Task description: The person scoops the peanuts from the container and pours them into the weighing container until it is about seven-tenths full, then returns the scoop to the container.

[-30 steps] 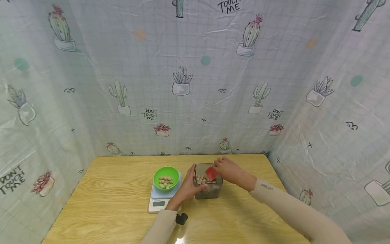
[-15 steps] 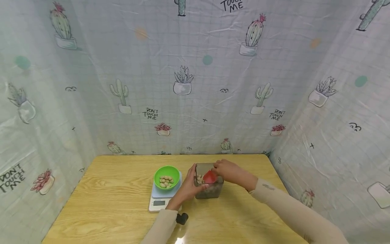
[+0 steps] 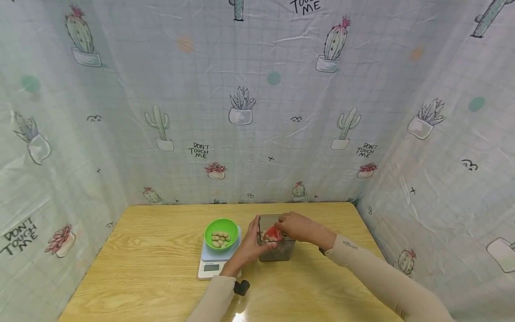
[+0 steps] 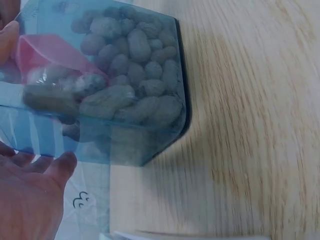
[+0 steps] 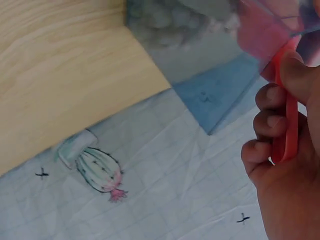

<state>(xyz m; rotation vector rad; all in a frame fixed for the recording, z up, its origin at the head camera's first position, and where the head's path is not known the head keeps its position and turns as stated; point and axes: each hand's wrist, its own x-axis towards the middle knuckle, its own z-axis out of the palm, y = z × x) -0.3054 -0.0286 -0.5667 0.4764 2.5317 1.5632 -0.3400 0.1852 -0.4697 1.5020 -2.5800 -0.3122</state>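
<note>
A clear smoky plastic container (image 3: 275, 254) stands upright on the table. Inside it lie peanuts in their shells (image 4: 137, 65). My left hand (image 3: 247, 246) holds the container at its near left corner, thumb across the front and fingers along the left side. From the right, my right hand (image 3: 297, 226) reaches over the rim and grips the handle of a red scoop (image 3: 273, 234). Curled fingers wrap that handle in the right wrist view (image 5: 287, 135). The scoop's bowl is down among the peanuts, its front part hidden by them.
Left of the container, a green bowl (image 3: 208, 231) with several peanuts (image 3: 220, 240) sits on a kitchen scale (image 3: 204, 273). All stands on a wooden table (image 3: 157, 259). Behind hangs a cactus-print curtain (image 3: 249, 152).
My right hand has moved lower and to the left, and the scoop has tipped and sunk deeper into the peanuts. The left hand, container and bowl have stayed in place.
</note>
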